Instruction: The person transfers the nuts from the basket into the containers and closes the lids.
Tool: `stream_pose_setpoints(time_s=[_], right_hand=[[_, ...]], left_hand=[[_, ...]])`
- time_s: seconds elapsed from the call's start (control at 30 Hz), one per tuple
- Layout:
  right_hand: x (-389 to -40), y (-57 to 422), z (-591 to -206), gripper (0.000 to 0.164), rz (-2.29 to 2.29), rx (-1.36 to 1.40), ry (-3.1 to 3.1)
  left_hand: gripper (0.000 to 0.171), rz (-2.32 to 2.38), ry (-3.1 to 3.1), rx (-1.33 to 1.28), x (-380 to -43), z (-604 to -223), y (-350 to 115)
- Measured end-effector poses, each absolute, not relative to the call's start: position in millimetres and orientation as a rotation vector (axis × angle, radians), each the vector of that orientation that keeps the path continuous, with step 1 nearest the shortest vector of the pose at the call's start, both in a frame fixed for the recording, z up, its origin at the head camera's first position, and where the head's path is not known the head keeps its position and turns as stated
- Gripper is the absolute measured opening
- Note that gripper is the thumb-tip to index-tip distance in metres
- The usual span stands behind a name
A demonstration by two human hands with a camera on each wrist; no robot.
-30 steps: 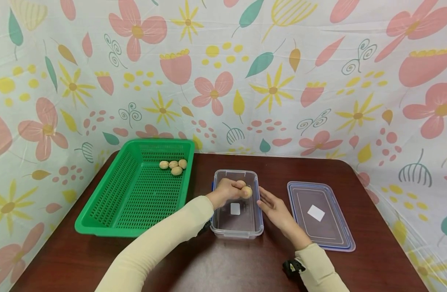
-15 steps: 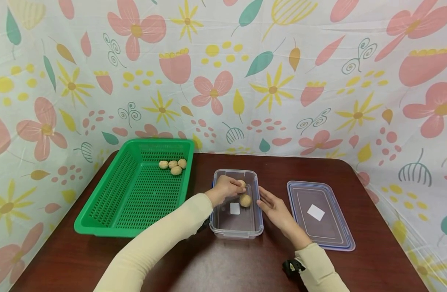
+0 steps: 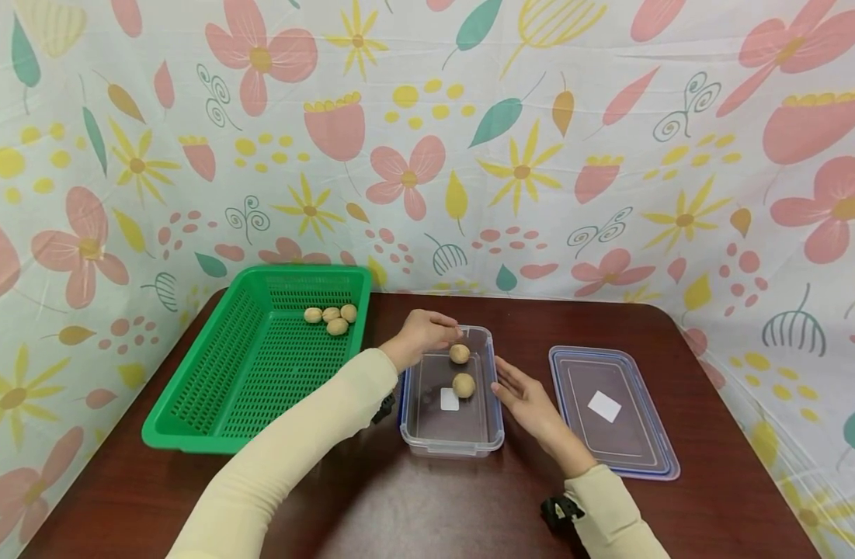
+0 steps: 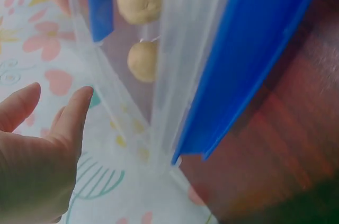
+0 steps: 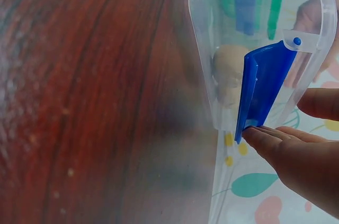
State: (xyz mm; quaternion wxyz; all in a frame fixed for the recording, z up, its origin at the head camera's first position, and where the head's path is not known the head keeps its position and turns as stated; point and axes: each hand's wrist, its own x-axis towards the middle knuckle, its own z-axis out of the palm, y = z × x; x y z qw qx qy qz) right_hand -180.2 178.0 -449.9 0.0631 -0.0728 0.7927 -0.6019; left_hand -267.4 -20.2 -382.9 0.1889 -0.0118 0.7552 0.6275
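Observation:
Two round, tan walnuts, one farther back (image 3: 459,354) and one nearer (image 3: 463,386), lie apart inside a clear plastic food container (image 3: 444,427) with blue side clips. Over the container's back left rim is my left hand (image 3: 423,335), holding nothing; in the left wrist view its thumb and fingers are spread apart. My right hand (image 3: 528,400) rests against the container's right side. In the right wrist view its fingertips (image 5: 257,135) touch the blue clip (image 5: 263,83) there, fingers fairly straight and thumb near the rim.
A green plastic basket (image 3: 189,444) stands on the left, with several walnuts (image 3: 337,327) grouped in its back right corner. To the right lies a clear lid (image 3: 609,442) with a blue seal, flat on the dark wooden table (image 3: 469,512). A flowered cloth (image 3: 427,116) hangs behind.
My left hand has let go of the walnuts it had over the container and moved up and left towards the rim. Both walnuts now lie on the container's bottom. My right hand stays put.

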Motion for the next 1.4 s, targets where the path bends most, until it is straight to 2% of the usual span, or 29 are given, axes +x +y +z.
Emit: stream_pose_setpoints(time_s=[0.53, 0.9, 1.4], right_hand=[[-181.5, 178.5, -453.7, 0.053, -1.825, -0.236, 2.405], [-180.0, 178.2, -452.1, 0.054, -1.828, -0.231, 2.396], [-181.5, 178.8, -454.0, 0.054, -1.824, -0.226, 2.407]], left_hand=[[0.041, 1.973, 1.983, -0.011, -288.4, -340.3, -56.7], [0.046, 2.229, 1.875, -0.001, -296.9, -324.0, -103.1], [0.049, 2.262, 2.006, -0.157, -302.9, -350.7, -159.1]])
